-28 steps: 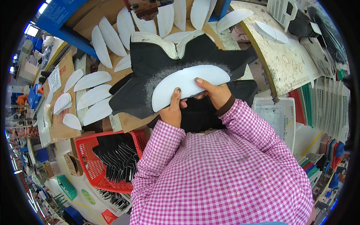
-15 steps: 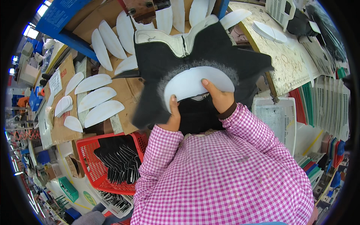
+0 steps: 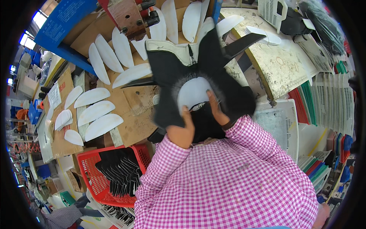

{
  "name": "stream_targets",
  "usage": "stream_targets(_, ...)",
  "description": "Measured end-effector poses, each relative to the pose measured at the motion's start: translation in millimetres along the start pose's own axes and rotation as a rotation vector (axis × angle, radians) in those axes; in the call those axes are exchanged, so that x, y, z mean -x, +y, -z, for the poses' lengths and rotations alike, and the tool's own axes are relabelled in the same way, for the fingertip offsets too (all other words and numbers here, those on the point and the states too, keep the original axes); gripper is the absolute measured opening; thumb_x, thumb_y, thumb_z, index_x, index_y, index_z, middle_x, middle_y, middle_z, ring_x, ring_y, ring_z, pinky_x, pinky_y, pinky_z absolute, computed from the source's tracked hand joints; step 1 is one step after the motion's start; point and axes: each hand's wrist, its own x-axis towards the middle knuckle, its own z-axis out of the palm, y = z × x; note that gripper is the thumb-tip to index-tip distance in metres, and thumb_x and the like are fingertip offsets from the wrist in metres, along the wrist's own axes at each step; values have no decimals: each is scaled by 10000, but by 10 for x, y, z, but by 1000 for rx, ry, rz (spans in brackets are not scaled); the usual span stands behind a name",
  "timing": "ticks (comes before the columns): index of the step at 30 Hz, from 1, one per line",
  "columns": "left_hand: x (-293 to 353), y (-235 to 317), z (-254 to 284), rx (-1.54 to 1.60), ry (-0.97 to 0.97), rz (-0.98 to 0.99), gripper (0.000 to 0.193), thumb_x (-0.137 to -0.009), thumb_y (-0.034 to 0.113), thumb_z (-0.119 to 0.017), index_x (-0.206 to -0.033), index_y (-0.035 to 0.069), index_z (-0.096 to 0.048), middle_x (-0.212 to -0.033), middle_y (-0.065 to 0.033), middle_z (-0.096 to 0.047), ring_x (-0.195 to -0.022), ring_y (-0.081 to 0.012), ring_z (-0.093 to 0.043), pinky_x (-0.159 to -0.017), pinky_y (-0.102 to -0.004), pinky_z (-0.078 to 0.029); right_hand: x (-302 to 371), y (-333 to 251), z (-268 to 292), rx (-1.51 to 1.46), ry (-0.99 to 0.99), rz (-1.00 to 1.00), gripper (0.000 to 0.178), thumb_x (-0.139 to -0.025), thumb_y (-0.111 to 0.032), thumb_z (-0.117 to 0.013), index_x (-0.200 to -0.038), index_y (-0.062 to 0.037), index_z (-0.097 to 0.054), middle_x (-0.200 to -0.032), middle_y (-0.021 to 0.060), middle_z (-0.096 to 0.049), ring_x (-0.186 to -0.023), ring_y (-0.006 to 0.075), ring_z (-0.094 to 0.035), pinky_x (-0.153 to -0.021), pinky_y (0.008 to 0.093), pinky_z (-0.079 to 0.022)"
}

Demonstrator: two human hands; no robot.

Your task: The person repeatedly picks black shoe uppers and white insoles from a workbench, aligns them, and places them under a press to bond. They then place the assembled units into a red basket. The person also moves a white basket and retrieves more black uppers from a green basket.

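Observation:
Both hands hold a black shoe upper (image 3: pixel 238 97) in front of my chest, its pale padded edge (image 3: pixel 167 49) facing away from me. A smooth white curved stiffener (image 3: pixel 193 91) lies on the upper's near part, ringed by a greyish fuzzy band. My left hand (image 3: pixel 183 131) is closed on the near left edge, thumb on the stiffener's left end. My right hand (image 3: pixel 218 110) grips the right side, thumb against the stiffener's right end. The fingers underneath are hidden by the upper. Two dark pointed straps stick out left and right.
Loose white curved pieces (image 3: pixel 100 111) lie on cardboard at the left and in a blue-framed bay. A machine head (image 3: pixel 124 17) hangs at the top. A red basket (image 3: pixel 91 175) of black pieces stands lower left, a white crate (image 3: pixel 291 129) at right, beside a worn table (image 3: pixel 293 70).
The stiffener and the upper have been bent, so the white piece looks narrower and more domed. My hands have come closer together, and the upper's sides now fold downward.

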Motion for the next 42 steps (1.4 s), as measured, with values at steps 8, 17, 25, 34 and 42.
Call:
stream_targets(8,-47,98,-259,-399,-250,-353,719,-793,107,-591,-1347,-186,-237,-803,-229,-618,-539,-305,-611,-470,-347,-499,-30,219,186,13,-79,-58,532,-826,-96,-599,-1320,15,-437,-1157,232,-593,-986,346,-635,-814,337,-535)
stream_targets(17,-192,-29,-218,-190,-591,-122,326,-848,177,-611,-1049,-75,-562,-764,-182,-635,-614,-339,-611,-590,-385,-492,-5,566,663,-513,153,-470,348,-917,-137,-551,-1224,25,-534,-1169,141,-602,-1049,237,-596,-901,300,-482)
stream_targets(25,-671,323,392,581,-612,338,469,-912,338,-547,-1200,-31,-521,-1049,-180,-640,-875,-244,-660,-712,-319,-550,42,834,1217,-11,542,-11,220,-886,-95,-567,-1081,-10,-623,-1044,135,-627,-949,238,-621,-766,296,-507)
stream_targets(34,-627,937,125,739,-558,272,382,-843,94,-616,-1175,-52,-495,-1091,-94,-591,-1004,-174,-565,-876,-318,-459,-262,327,882,530,131,417,314,-788,-123,-590,-1101,-130,-618,-1279,239,-468,-1135,299,-543,-789,308,-505)
stream_targets(42,-678,577,314,260,-223,121,165,-854,65,-539,-768,-76,-549,-662,-39,-564,-581,-92,-460,-546,-251,-386,-114,-196,1167,524,-97,392,423,-696,-46,-695,-1106,-45,-593,-1229,249,-536,-1105,328,-583,-814,326,-537)
